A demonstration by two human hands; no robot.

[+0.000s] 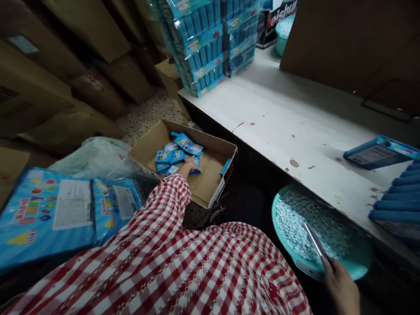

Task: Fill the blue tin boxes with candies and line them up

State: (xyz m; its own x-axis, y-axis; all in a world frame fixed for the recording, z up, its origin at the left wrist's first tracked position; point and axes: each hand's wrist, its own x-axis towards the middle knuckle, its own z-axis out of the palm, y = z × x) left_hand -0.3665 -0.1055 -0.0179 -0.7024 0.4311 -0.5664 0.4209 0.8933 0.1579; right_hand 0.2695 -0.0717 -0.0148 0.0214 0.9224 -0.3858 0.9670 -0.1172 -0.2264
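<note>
1. While the left fingers [193, 161] lie on blue packets [170, 156] inside a cardboard box [210, 148], whether they grasp anything can't be told.
2. Right fingers [328, 265] clenched on a metal handle [315, 243], just above a teal basin [357, 262] of white pellets [308, 223].
3. Risk: handle slips, or a knock tips the basin; pellets spill.
4. Count: roughly eight packets in box, one basin, one handle.

From here I make out glossy paper packets [187, 143] in a matt cardboard box [149, 146], beside a smooth plastic basin [359, 260] and shiny metal scoop [313, 240].
</note>
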